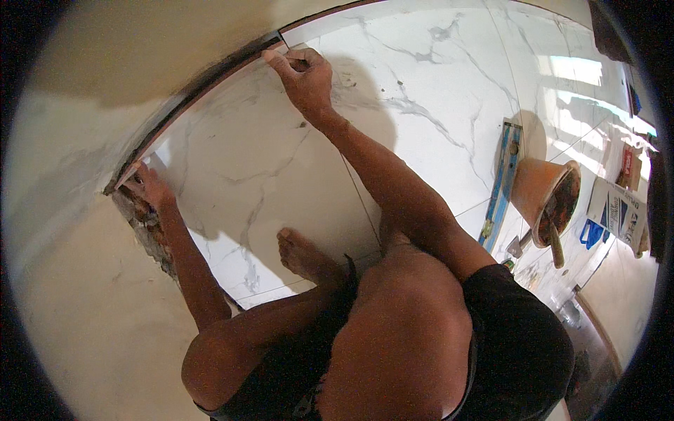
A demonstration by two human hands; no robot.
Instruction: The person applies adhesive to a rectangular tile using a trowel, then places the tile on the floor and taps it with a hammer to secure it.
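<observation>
The marble-look floor tile (253, 168) runs lengthwise along the wall (105, 91), the left hand (149, 186) gripping its near corner with curled fingers, the right hand (303, 76) pinching its far corner.

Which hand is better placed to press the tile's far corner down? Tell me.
Right. The right hand already rests on the marble tile at its far corner by the wall; the left hand grips the near-left corner.

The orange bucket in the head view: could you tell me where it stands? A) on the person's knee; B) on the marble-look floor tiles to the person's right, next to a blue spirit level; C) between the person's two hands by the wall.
B: the orange bucket stands on the tiled floor right of the person, beside the blue spirit level.
</observation>
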